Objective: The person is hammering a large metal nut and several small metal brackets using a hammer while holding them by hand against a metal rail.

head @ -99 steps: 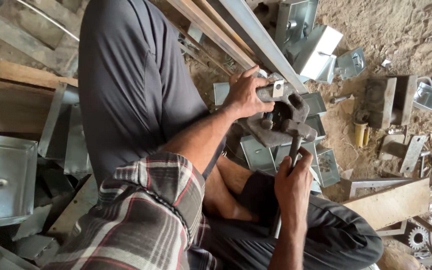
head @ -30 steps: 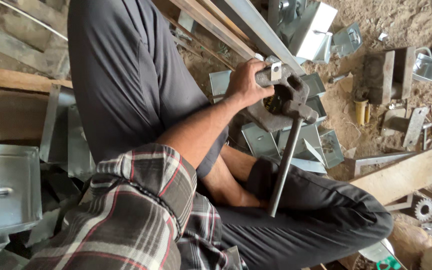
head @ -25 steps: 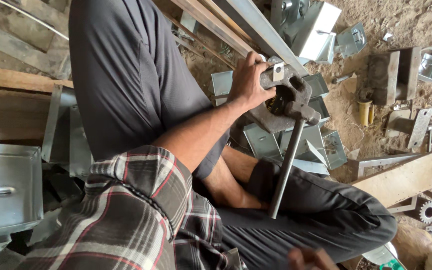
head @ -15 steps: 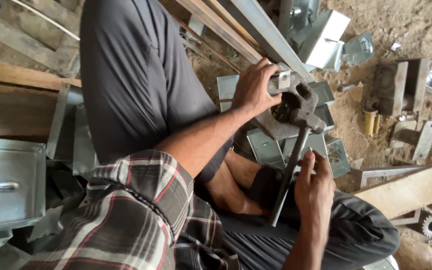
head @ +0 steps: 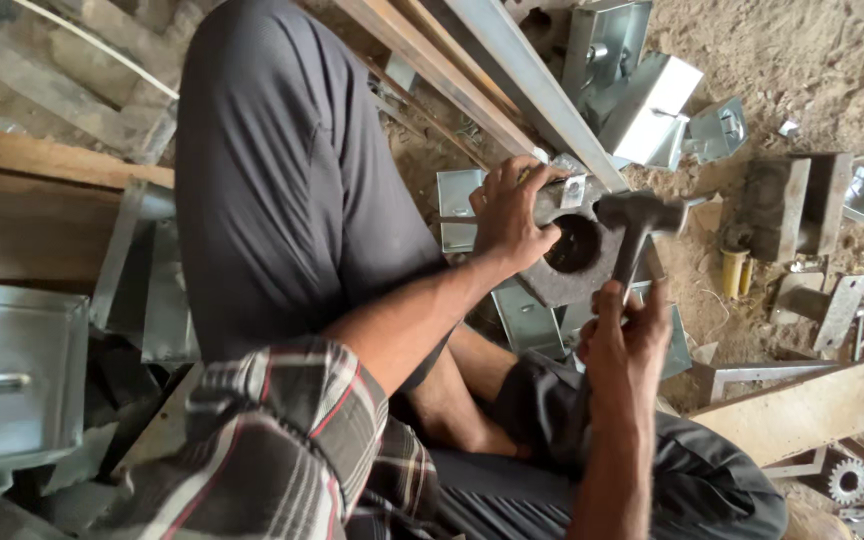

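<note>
While bent galvanised sheet-metal boxes (head: 652, 100) pile up at top right, more flat zinc-coloured pieces (head: 12, 370) stack at far left, beside wooden planks (head: 42, 160) & a long steel channel (head: 522, 80) that runs diagonally down toward the work spot. Small bits scatter at right: a dark metal block (head: 792, 200), two short yellow cylinders (head: 734, 272), an angle bracket (head: 752, 372), a wood board (head: 802, 415), a small gear (head: 849, 480) near the bottom corner. Person's bent knee in dark grey trousers (head: 282, 180) fills the middle-left & hides part of the ground; plaid sleeve (head: 282, 450) covers the lower centre. Ground is bare sandy dirt, outdoors or open workshop, no bench. Left hand (head: 512, 215) is closed w/ fingers curled over a small shiny metal piece (head: 570, 190), pressing it onto a heavy dark iron block with a round hole (head: 577, 255), which sits on the ground over flat sheet parts just in front of the crossed legs. Right hand (head: 627, 345) is wrapped tight round the handle of a hammer (head: 637, 215); hammer head sits just above the iron block's right edge, close beside the shiny piece, contact w/ it can't be made out.
</note>
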